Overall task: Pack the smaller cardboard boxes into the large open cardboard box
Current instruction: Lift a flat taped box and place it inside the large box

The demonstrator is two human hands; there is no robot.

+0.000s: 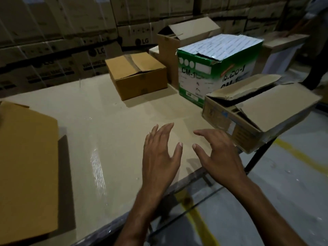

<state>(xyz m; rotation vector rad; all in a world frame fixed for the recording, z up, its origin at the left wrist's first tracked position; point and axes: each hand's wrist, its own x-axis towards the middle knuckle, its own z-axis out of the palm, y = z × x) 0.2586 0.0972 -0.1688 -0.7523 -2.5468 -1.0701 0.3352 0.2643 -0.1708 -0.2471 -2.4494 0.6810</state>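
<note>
My left hand (159, 153) and my right hand (218, 151) hover over the table, fingers spread and straight, holding nothing. A worn cardboard box with loose top flaps (255, 110) sits just right of my right hand at the table's corner. Behind it stands a green and white box marked CM-1 (213, 68). A closed brown box (136, 75) sits at the back middle. A taller brown box with raised flaps (170, 45) stands behind those. A big brown cardboard flap or box (26, 166) fills the left edge; whether it is open is hidden.
The table (99, 121) has a pale glossy top, and its front edge runs diagonally under my forearms. Stacked cartons line the wall behind. Grey floor with a yellow line (301, 157) lies to the right. Another person (317, 50) stands at far right beside a second table.
</note>
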